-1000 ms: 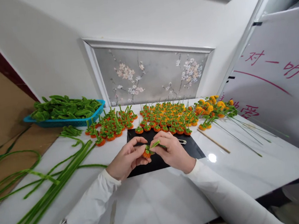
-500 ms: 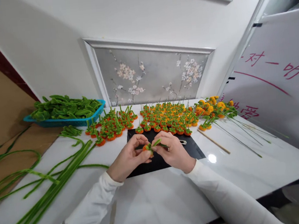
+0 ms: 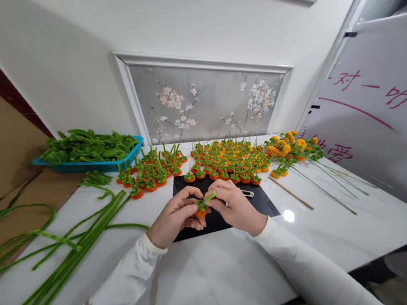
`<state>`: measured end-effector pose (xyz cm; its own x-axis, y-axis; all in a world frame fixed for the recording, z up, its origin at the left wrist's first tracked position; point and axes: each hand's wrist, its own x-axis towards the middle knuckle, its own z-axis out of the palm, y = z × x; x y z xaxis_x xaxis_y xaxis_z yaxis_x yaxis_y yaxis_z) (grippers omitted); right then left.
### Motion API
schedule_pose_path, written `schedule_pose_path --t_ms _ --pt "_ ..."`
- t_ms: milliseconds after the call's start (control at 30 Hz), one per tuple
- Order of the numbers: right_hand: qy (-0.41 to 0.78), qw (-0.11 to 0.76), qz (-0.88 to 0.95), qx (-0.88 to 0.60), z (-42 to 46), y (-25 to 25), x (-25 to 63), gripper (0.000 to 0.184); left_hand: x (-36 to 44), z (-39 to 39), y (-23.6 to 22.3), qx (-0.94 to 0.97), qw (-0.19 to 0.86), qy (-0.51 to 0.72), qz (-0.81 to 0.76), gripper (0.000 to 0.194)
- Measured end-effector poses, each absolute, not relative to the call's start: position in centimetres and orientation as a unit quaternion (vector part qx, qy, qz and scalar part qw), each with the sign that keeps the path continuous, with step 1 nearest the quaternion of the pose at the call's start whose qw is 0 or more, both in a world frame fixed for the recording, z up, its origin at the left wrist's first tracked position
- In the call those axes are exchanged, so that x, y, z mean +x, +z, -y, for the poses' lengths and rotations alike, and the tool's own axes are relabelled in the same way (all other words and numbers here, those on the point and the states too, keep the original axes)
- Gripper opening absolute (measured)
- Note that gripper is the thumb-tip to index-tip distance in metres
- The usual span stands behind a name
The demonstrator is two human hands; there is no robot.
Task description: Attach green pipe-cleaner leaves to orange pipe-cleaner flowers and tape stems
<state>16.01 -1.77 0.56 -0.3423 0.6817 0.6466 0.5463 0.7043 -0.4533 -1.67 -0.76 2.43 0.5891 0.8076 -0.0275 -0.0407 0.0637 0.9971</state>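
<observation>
My left hand [image 3: 178, 209] pinches a small orange chenille flower head [image 3: 201, 213] with a green top, held above the black mat [image 3: 240, 202]. A green pipe-cleaner strip [image 3: 210, 196] sticks up from that top. The thumb and fingers of my right hand [image 3: 235, 206] are closed on this strip, close to the left fingertips. Just beyond my hands stand rows of similar orange pieces [image 3: 224, 175] with green tops and thin upright stems. Part of the held piece is hidden by my fingers.
At the far left, a blue tray [image 3: 81, 167] holds green fuzzy pieces. Long green pipe cleaners [image 3: 85, 242] lie on the left of the white table [image 3: 216, 277]. Stemmed yellow-orange flowers [image 3: 290, 144] and a wooden stick [image 3: 291, 192] are at right. A small metal tool [image 3: 247, 194] lies on the mat.
The orange head has tipped so its green top faces up, and more of its orange side shows below the left fingers. My right hand has shifted only slightly.
</observation>
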Motion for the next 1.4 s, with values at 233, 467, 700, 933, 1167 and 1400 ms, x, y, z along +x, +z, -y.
schedule_pose_path --t_ms 233,467,700,933,1167,1400 --pt "0.082 0.442 0.820 -0.354 1.7 0.7 16.1 0.011 -1.9 0.7 2.3 0.605 0.652 0.323 -0.323 0.007" --pt "0.074 0.424 0.826 -0.364 1.9 0.8 16.1 0.009 -1.6 0.9 2.7 0.694 0.545 0.328 -0.337 0.005" --pt "0.091 0.411 0.823 -0.381 1.9 0.8 16.2 0.010 -1.4 1.1 1.9 0.734 0.440 0.371 -0.361 0.006" --pt "0.027 0.404 0.840 -0.361 2.0 1.0 16.4 0.011 -1.7 1.2 3.1 0.720 0.514 0.325 -0.334 0.006" --pt "0.158 0.425 0.814 -0.364 1.9 1.1 16.3 0.009 -1.6 1.3 2.9 0.760 0.436 0.331 -0.351 0.008" --pt "0.274 0.430 0.769 -0.386 2.1 1.3 16.3 0.013 -1.4 1.7 2.3 0.839 0.168 0.372 -0.360 0.017"
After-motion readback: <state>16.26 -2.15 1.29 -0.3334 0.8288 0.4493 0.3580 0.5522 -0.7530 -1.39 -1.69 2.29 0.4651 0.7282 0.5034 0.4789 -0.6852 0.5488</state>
